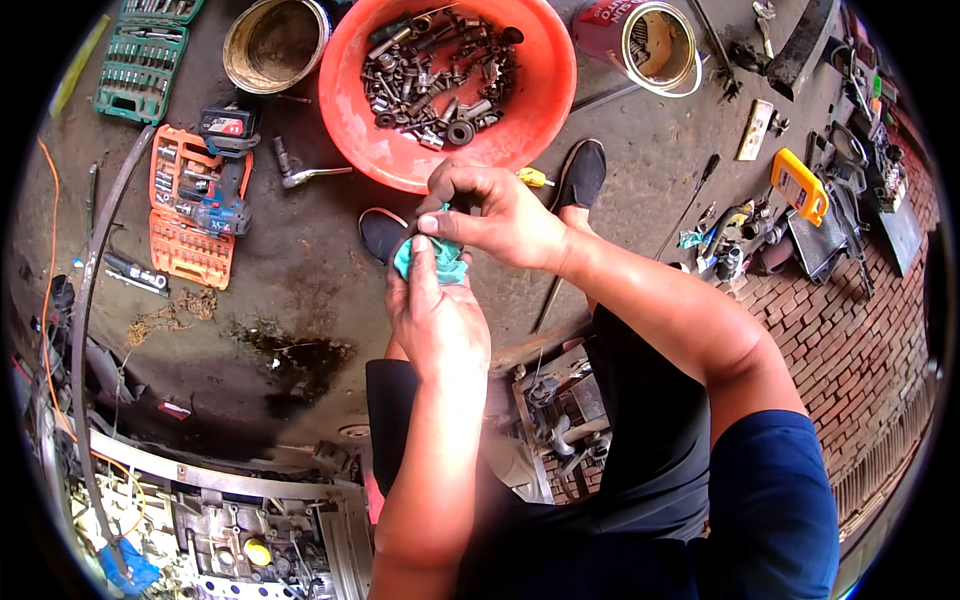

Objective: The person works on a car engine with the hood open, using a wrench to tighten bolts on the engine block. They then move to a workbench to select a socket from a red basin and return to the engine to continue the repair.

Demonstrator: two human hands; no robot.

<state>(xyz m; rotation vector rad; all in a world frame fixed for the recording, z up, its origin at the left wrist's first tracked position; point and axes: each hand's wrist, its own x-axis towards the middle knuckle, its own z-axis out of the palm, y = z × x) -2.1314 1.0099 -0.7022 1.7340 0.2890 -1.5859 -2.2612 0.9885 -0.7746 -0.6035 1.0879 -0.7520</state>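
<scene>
My left hand (440, 320) is closed around a crumpled teal cloth (450, 262), its thumb pressed on top. Touching it from above is my right hand (505, 220), thumb and fingers pinched together at the cloth's upper edge. A small dark thing seems to sit between the fingers, too hidden to name. Just beyond both hands stands a red plastic basin (350, 130). Inside it lies a heap of greasy bolts, sockets and other metal parts (430, 85).
Left on the floor are a green bit case (140, 70), an orange socket case (183, 250), a blue cordless drill (220, 210) and a ratchet (310, 176). Two cans (278, 45) flank the basin. A yellow jug (798, 187) lies right; an engine (250, 545) sits lower left.
</scene>
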